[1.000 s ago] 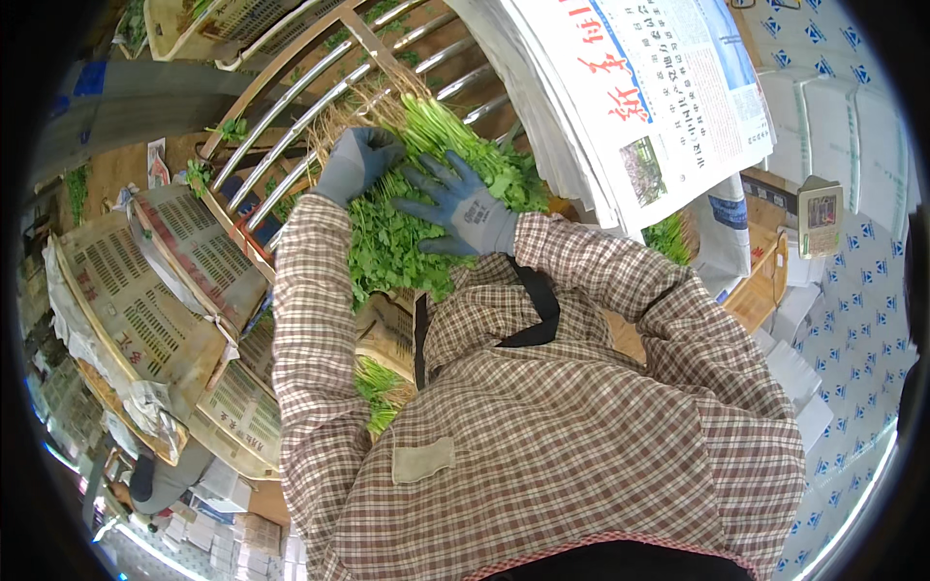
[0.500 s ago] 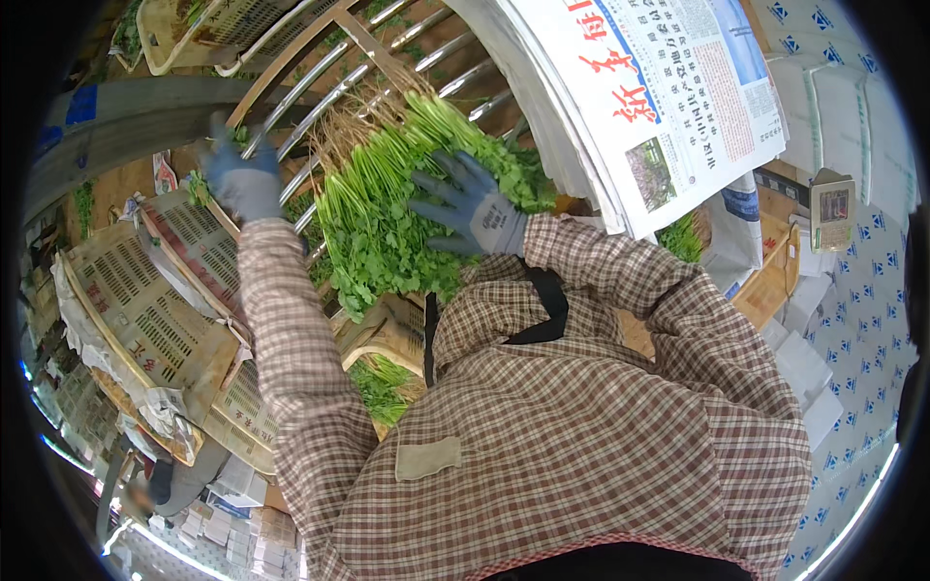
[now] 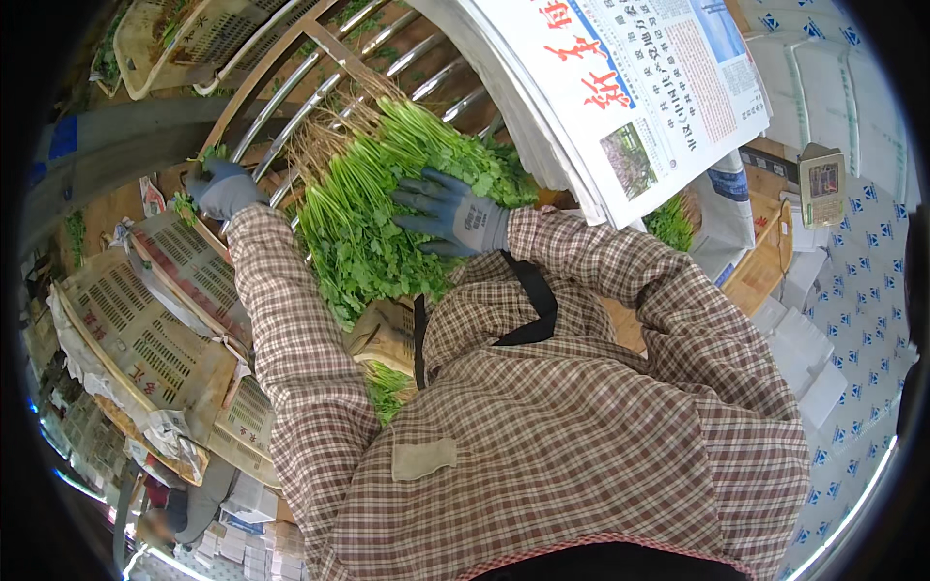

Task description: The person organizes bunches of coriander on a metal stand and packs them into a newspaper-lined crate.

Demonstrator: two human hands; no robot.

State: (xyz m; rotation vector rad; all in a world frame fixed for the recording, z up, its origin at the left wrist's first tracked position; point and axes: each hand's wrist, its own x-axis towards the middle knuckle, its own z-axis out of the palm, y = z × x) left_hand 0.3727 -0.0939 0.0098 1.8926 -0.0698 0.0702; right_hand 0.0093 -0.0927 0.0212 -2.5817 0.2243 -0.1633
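A thick bunch of coriander (image 3: 358,218) lies on a rack of metal bars (image 3: 291,102), its pale roots pointing up and away from me. My right hand (image 3: 450,213), in a blue-grey glove, rests flat on the leaves with its fingers stretched out. To the left, past the rack's wooden edge, my left hand (image 3: 225,189) wears the same kind of glove. Its fingers are curled round a few green sprigs (image 3: 184,206), whose leaves stick out on both sides of the fist.
A tall stack of newspapers (image 3: 668,116) stands at the right of the rack. Plastic crates (image 3: 145,324) sit at the left, another crate (image 3: 194,44) at the far left. More greens (image 3: 670,225) lie below the newspapers. A person (image 3: 174,508) is at the lower left.
My left hand has moved slightly left and toward me, away from the rack, with the sprigs. My right hand stays flat on the coriander. The whole view has shifted a little.
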